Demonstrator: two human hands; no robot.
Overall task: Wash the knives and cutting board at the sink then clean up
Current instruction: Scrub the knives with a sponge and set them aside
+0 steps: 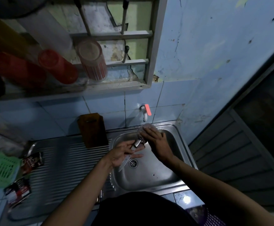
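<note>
Left of the sink point(184, 144), a green basket point(2, 168) is cut off by the frame edge; two dark packets point(33, 161) lie blurred on the ribbed drainboard point(67, 160). The cutting board point(93, 130) stands upright against the tiles, just left of the sink. Over the sink's drain point(133, 163), the left hand point(122, 154) holds a knife point(129, 154) with fingers extended; its blade is partly hidden under the palm. The right hand point(155, 139) grips a pale scrubber point(146, 128) against the knife's handle end. The tap point(145, 112) sits on the wall above the sink; whether water flows cannot be made out.
</note>
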